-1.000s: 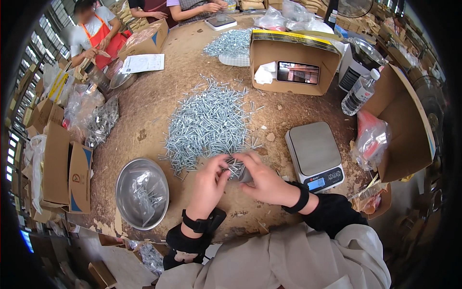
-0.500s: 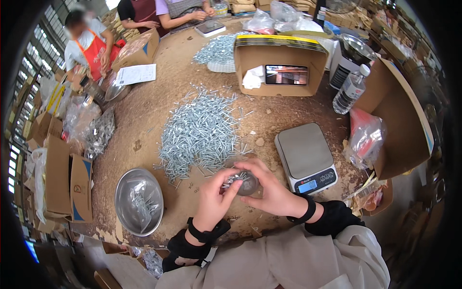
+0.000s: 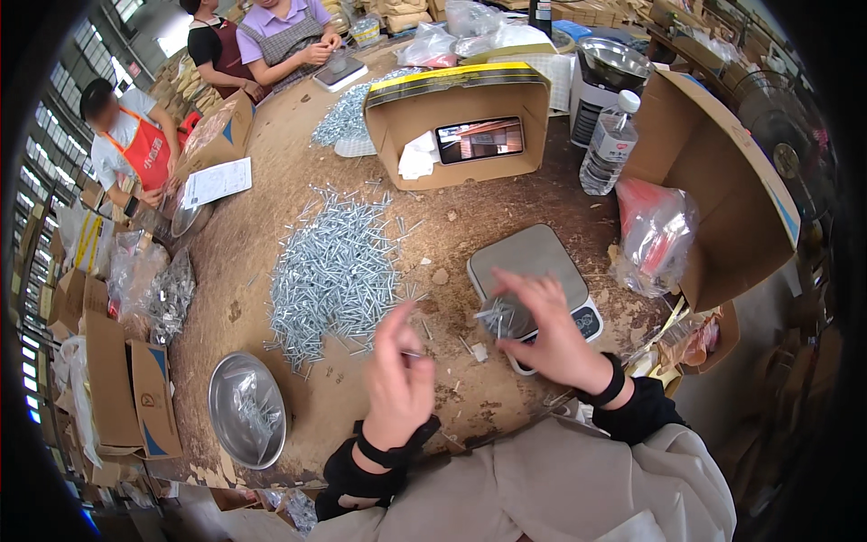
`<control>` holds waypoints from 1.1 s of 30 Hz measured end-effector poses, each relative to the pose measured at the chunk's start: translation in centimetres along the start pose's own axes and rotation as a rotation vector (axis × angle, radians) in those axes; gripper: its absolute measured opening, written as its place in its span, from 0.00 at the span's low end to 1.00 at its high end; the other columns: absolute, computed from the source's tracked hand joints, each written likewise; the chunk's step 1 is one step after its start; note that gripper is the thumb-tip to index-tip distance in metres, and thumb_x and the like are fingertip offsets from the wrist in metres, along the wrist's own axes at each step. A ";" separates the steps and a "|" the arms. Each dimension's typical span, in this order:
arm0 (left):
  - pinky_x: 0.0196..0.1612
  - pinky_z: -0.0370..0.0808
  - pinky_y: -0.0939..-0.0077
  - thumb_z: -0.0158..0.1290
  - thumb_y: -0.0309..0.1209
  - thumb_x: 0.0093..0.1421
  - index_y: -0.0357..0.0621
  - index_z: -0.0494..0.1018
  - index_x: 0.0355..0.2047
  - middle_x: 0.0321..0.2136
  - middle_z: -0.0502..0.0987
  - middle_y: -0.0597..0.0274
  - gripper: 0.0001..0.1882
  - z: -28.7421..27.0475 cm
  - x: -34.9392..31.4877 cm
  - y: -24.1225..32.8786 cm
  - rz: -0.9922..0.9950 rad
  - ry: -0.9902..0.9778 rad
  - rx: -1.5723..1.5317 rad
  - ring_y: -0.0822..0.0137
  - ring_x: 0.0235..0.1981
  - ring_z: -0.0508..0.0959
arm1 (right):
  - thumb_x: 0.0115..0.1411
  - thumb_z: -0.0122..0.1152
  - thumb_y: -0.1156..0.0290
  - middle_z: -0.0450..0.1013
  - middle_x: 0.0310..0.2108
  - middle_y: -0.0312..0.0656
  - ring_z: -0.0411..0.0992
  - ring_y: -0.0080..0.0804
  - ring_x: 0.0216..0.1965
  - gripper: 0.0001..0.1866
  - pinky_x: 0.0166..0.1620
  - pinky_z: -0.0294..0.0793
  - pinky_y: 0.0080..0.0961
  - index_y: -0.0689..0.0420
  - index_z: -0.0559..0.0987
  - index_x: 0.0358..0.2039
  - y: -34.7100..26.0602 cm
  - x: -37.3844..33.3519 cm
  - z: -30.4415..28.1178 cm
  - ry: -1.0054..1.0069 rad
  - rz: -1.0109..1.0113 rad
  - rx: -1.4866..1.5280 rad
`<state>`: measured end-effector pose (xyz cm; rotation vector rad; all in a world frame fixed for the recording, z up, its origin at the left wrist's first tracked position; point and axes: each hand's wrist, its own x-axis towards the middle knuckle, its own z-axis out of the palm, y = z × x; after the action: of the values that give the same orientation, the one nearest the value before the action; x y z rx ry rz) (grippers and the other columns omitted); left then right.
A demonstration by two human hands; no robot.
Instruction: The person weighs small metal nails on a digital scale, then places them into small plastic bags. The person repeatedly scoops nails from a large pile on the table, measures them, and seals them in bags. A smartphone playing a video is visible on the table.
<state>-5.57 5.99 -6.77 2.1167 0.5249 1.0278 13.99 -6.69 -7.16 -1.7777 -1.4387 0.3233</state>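
My right hand [image 3: 551,330] grips a small, greyish round cup [image 3: 513,318] with several screws in it, over the scale's grey plate. The cup is tilted, its mouth toward the left. Under it stands the digital scale [image 3: 528,253], its display mostly hidden by my hand. My left hand [image 3: 399,384] is closed and slightly blurred just in front of a big heap of silver screws [image 3: 332,275]; a small thin thing shows at its fingers. A metal bowl [image 3: 213,420] at the left holds a clear plastic bag [image 3: 256,406] with screws.
Beyond the heap, an open cardboard box [image 3: 388,135] holds a phone [image 3: 479,140]. A water bottle [image 3: 608,149], a bag with red contents [image 3: 655,239] and a large carton [image 3: 722,181] stand right. Co-workers [image 3: 135,149] are across the table. Cartons [image 3: 113,388] line the left edge.
My hands, together on the cup before, have parted. The right one has carried the cup right, over the scale; the left has drawn away leftward. The view has shifted too.
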 end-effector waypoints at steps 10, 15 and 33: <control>0.33 0.57 0.82 0.39 0.29 0.70 0.37 0.64 0.61 0.24 0.59 0.72 0.21 -0.8 0.5 -3.3 -0.350 0.076 -0.096 0.78 0.26 0.59 | 0.47 0.74 0.68 0.69 0.57 0.49 0.59 0.49 0.67 0.54 0.70 0.40 0.64 0.54 0.54 0.71 3.4 -0.7 -4.3 0.108 0.054 -0.238; 0.35 0.62 0.83 0.43 0.23 0.70 0.36 0.64 0.60 0.26 0.63 0.72 0.18 -1.4 0.3 -4.6 -0.272 0.078 0.042 0.78 0.28 0.62 | 0.52 0.67 0.77 0.74 0.44 0.48 0.72 0.45 0.48 0.29 0.54 0.70 0.34 0.60 0.73 0.57 6.3 -3.7 -8.6 0.333 0.142 -0.197; 0.37 0.75 0.69 0.63 0.23 0.55 0.39 0.80 0.37 0.30 0.80 0.56 0.08 -1.0 1.2 -5.2 -0.075 -0.258 0.323 0.61 0.30 0.78 | 0.56 0.62 0.74 0.77 0.29 0.50 0.76 0.52 0.33 0.21 0.37 0.74 0.44 0.56 0.78 0.52 16.6 -8.8 -10.2 0.287 0.406 -0.585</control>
<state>-5.90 10.54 -9.62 2.4464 0.6707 0.6466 29.32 -19.43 -14.93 -2.4750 -1.0162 -0.1713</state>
